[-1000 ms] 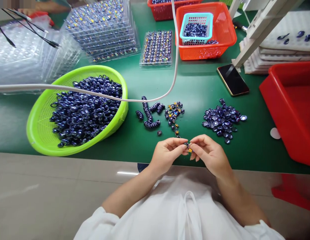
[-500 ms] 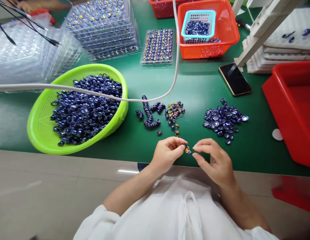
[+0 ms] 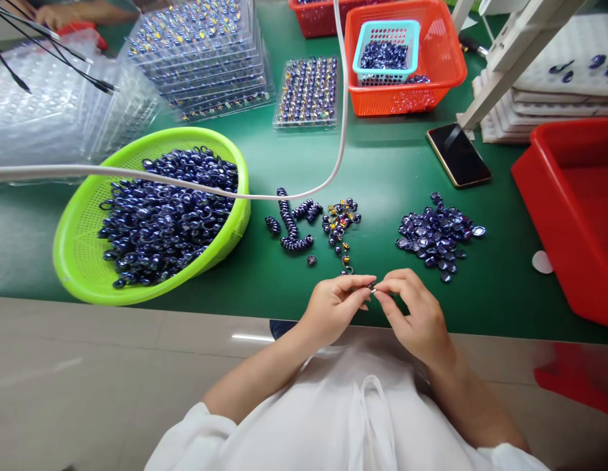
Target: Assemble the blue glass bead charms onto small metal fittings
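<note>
Over the table's front edge, my left hand (image 3: 331,307) pinches a small shiny ring piece (image 3: 372,286) between thumb and forefinger. My right hand (image 3: 418,314) meets it from the other side, thumb and fingertip closed on the same piece. Fingertips cover most of it. Just beyond my left hand lies a cluster of dark blue rings with gold-coloured faces (image 3: 342,219). To its left, plain rings (image 3: 289,226) are lined up in short rows. A pile of dark, glossy flat caps (image 3: 434,232) is beyond my right hand.
A green basket (image 3: 63,255) heaped with dark rings stands left. Behind are stacked clear trays (image 3: 201,59), a single filled tray (image 3: 306,91) and an orange basket (image 3: 406,98). A phone (image 3: 459,155) and red bin (image 3: 554,216) are right. A white cable (image 3: 265,196) hangs across.
My right hand's fingertips have closed in on the small ring piece held by my left hand. Both hands now meet at it; the gold-coloured part no longer shows.
</note>
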`<action>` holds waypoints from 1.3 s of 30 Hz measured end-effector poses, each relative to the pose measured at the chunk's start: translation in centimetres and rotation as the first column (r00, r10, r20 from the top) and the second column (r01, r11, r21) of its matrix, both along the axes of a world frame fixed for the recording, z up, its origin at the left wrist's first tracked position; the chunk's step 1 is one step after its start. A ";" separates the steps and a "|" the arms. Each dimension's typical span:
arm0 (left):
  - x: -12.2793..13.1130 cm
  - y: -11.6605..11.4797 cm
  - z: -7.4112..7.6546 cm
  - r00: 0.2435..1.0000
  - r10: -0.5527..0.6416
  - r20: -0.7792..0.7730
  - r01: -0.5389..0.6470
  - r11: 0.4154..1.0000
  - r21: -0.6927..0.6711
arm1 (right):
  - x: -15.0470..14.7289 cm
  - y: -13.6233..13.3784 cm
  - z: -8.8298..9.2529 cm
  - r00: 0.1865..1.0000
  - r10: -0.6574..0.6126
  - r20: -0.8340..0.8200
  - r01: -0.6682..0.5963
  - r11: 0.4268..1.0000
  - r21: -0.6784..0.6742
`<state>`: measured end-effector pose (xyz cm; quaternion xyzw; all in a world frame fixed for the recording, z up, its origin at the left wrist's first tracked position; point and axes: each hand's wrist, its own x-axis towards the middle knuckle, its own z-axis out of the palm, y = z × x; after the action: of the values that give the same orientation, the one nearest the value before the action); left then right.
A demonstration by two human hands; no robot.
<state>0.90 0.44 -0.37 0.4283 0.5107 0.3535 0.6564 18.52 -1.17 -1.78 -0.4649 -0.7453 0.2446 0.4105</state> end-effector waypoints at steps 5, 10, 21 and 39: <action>0.0 -0.6 -0.6 0.998 0.003 -0.055 0.005 0.991 0.134 | -0.2 0.1 0.3 0.993 -0.077 -0.087 0.054 0.969 -0.241; -0.1 -0.5 -0.4 0.996 0.023 -0.088 -0.011 0.991 0.133 | 0.0 0.1 0.1 0.975 -0.133 -0.178 0.037 0.889 -0.456; -0.9 0.5 0.0 0.956 0.086 0.279 -0.019 0.972 -0.235 | 2.1 0.2 -0.2 0.963 0.242 -0.117 -0.253 0.964 -0.082; -0.6 0.2 0.6 0.991 0.041 0.126 -0.031 0.996 -0.079 | 0.7 -0.1 -0.4 0.999 0.028 0.026 -0.032 0.982 0.186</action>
<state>0.30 0.64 0.26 0.3701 0.4887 0.3721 0.6970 19.26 -1.28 -2.20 -0.4160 -0.7765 0.1744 0.4398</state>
